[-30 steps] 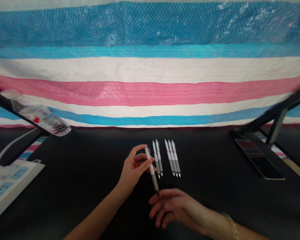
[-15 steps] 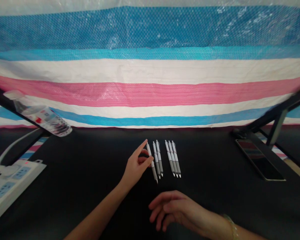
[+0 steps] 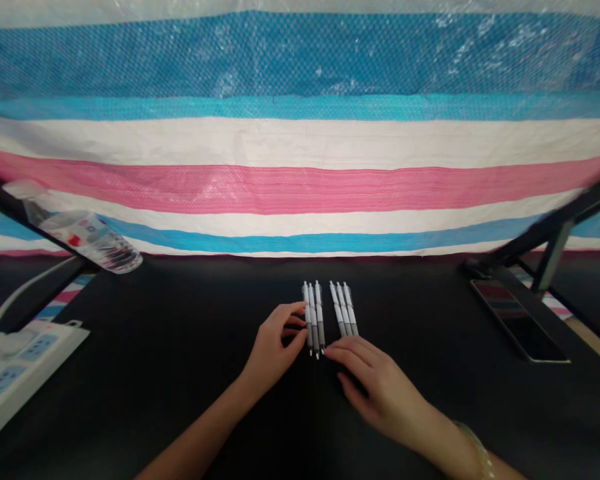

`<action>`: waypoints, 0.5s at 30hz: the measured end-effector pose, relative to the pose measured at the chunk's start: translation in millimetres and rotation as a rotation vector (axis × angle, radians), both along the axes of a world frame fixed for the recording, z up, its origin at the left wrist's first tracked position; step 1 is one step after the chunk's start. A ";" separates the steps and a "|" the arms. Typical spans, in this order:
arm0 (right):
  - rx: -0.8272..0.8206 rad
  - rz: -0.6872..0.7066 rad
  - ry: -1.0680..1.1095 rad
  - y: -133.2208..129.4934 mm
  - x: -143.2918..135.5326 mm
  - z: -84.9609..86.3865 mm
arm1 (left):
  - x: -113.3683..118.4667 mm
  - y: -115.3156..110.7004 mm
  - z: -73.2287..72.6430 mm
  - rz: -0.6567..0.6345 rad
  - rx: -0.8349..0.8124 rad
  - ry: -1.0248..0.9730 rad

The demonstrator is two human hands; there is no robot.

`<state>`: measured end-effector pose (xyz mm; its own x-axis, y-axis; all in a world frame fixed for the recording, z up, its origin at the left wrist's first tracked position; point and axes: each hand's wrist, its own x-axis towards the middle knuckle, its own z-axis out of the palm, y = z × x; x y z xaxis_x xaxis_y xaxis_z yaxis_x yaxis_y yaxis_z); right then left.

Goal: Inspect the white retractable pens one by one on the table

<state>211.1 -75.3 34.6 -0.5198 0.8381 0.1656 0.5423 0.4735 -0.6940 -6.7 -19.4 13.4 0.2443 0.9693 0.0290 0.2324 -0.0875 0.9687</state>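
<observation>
Six pens, two trios | hands at left trio | right-hand contact unclear

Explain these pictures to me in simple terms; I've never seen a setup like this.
There is no machine here: you see a person's two bare hands. One camera worn on the head, looking forward and down, takes every picture. On the black table lie two sets of three: left pens and right pens. The left hand has its fingertips at the left pens' outer side; the right hand partly hides the right pens' lower ends. Neither visibly lifts anything. A phone lies at right, a power strip at left.
</observation>
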 end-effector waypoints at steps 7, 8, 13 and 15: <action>0.573 0.032 -0.553 10.8 8.1 -25.4 | 1.4 -1.9 1.9 0.051 0.063 0.070; 0.585 0.029 -0.568 10.7 7.4 -27.7 | 1.9 -2.0 2.7 0.055 0.061 0.072; 0.578 0.032 -0.542 10.8 3.3 -28.0 | 4.8 -4.3 5.9 0.075 0.097 0.071; 0.577 0.080 -0.501 11.6 2.2 -22.7 | 5.6 -5.8 5.4 0.049 0.109 0.061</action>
<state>213.2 -63.8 11.9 -0.7034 0.6471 0.2941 0.6758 0.7371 -0.0054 -1.1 -25.3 18.7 0.2011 0.9720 0.1212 0.2969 -0.1784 0.9381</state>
